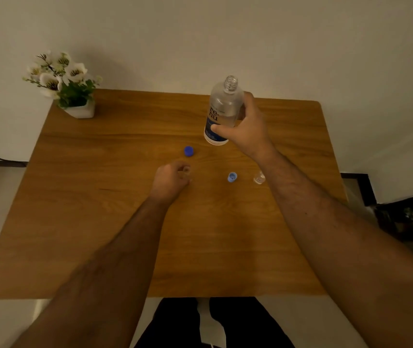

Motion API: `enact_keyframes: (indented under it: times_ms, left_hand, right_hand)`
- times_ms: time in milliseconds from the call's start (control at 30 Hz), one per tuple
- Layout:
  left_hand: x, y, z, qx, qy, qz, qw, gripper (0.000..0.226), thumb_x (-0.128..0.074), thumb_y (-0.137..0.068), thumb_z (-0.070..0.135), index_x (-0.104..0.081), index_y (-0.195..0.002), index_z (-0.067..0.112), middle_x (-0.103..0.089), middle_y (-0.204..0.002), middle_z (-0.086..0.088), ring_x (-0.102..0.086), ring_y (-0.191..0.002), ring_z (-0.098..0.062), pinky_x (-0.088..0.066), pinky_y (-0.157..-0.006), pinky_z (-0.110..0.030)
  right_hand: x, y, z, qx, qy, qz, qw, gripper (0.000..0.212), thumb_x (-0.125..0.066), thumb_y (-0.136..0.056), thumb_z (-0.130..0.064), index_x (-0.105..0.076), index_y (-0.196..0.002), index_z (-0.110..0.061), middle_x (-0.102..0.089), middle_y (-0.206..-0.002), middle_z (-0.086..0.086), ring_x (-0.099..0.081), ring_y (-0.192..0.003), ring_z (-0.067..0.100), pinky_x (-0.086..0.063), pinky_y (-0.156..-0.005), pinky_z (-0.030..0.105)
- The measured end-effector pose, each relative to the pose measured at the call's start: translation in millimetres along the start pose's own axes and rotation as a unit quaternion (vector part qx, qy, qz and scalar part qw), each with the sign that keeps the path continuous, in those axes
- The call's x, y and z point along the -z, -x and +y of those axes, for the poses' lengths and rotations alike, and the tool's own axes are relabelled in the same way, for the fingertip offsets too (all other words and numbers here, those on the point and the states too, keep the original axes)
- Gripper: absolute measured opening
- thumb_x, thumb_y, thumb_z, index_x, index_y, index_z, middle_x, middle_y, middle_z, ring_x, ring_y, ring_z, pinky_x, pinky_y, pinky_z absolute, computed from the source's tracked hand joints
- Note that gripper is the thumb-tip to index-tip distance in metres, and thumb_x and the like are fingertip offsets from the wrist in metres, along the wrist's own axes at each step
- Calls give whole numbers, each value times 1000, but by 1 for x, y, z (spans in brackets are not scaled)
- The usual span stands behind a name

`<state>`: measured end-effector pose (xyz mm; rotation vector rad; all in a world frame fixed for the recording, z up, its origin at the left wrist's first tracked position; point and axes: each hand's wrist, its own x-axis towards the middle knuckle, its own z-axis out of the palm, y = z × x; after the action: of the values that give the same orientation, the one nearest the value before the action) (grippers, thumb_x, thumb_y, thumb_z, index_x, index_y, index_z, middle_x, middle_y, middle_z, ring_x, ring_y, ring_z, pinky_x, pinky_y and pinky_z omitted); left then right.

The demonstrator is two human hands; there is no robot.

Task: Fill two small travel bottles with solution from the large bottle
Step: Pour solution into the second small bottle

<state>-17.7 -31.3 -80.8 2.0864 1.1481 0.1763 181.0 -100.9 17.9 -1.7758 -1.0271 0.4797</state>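
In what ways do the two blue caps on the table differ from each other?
The dark blue cap is a deeper blue than the light blue cap. The dark blue cap lies farther from the person, beyond the left hand; the light blue cap lies nearer, to the right of that hand. The light blue cap shows its hollow inside; the dark blue cap does not. Both rest loose on the table.

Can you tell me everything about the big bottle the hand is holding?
The big bottle looks like clear plastic. Its cap is off, so the ribbed neck at the top is open. A label with white and dark blue parts wraps its lower half, with dark letters on it. It looks lifted off the wooden table, nearly upright and leaning a little. The right hand grips it, thumb across the label and fingers round the far side. Nothing else touches it. How much liquid is inside is hard to tell.
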Motion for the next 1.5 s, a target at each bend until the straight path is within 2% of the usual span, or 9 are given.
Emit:
enact_keyframes:
  times_ms: [167,333,533,700,833,1033,1167,1367,1500]
  left_hand:
    - [6,-1,10,16,60,2,998,33,-75,-81,19,-65,-112,16,-67,-105,2,-59,-90,-8,-50,-75,-25]
    - [33,-5,36,26,185,-6,982,28,-77,-80,20,-67,-106,16,-68,-92,8,-63,-82,-2,-50,-70,-20]
    - [91,-10,95,-43,281,-20,958,26,-75,-81,15,-66,-105,17,-70,-99,-2,-67,-93,-16,-55,-79,-27]
    - [149,-16,151,-85,340,-10,937,29,-75,-81,18,-67,-108,18,-69,-104,-6,-68,-96,-20,-58,-80,-32]
    - [191,-20,196,-118,382,-10,917,30,-72,-85,18,-66,-113,13,-65,-111,-15,-69,-97,-28,-60,-73,-39]
    - [241,-20,260,-174,397,-8,901,29,-67,-90,17,-61,-117,13,-66,-111,-13,-72,-91,-22,-59,-65,-35]
    - [264,-20,293,-206,387,8,899,37,-70,-86,12,-59,-121,14,-66,-111,-12,-71,-92,-22,-58,-65,-31]
    - [294,-18,328,-247,363,-6,898,47,-74,-83,11,-57,-126,19,-67,-111,-9,-70,-96,-24,-58,-67,-29]
    - [308,-17,344,-273,348,-22,897,52,-72,-84,6,-54,-131,19,-67,-112,-9,-70,-97,-24,-59,-70,-30]
  right_hand:
    - [7,-1,-4,4,20,2,1000,76,-86,-66,-31,-45,-129,-21,-55,-115,-13,-58,-102,5,-51,-70,11]
    - [21,-7,-22,5,13,5,1000,75,-85,-64,-36,-44,-126,-26,-56,-109,-19,-57,-99,-3,-51,-70,11]
    - [49,-24,-62,25,25,27,999,76,-85,-65,-36,-44,-129,-24,-58,-115,-9,-59,-99,9,-52,-74,19]
    - [82,-42,-108,50,23,49,997,76,-84,-66,-37,-45,-130,-24,-60,-118,-5,-60,-103,13,-55,-76,25]
    - [111,-55,-148,74,14,60,995,73,-85,-67,-35,-46,-128,-24,-60,-114,-7,-60,-99,11,-53,-74,24]
    - [149,-71,-204,116,15,75,990,75,-84,-65,-39,-46,-128,-28,-60,-114,-9,-61,-98,10,-53,-73,22]
    - [172,-80,-234,134,23,84,987,74,-85,-63,-40,-47,-126,-31,-60,-112,-12,-61,-97,6,-51,-70,18]
    - [198,-91,-266,155,46,89,983,78,-81,-55,-49,-49,-124,-33,-63,-113,-9,-63,-99,11,-55,-74,26]
    - [210,-93,-282,166,48,92,981,73,-80,-53,-48,-48,-119,-39,-61,-109,-16,-62,-96,6,-52,-69,20]
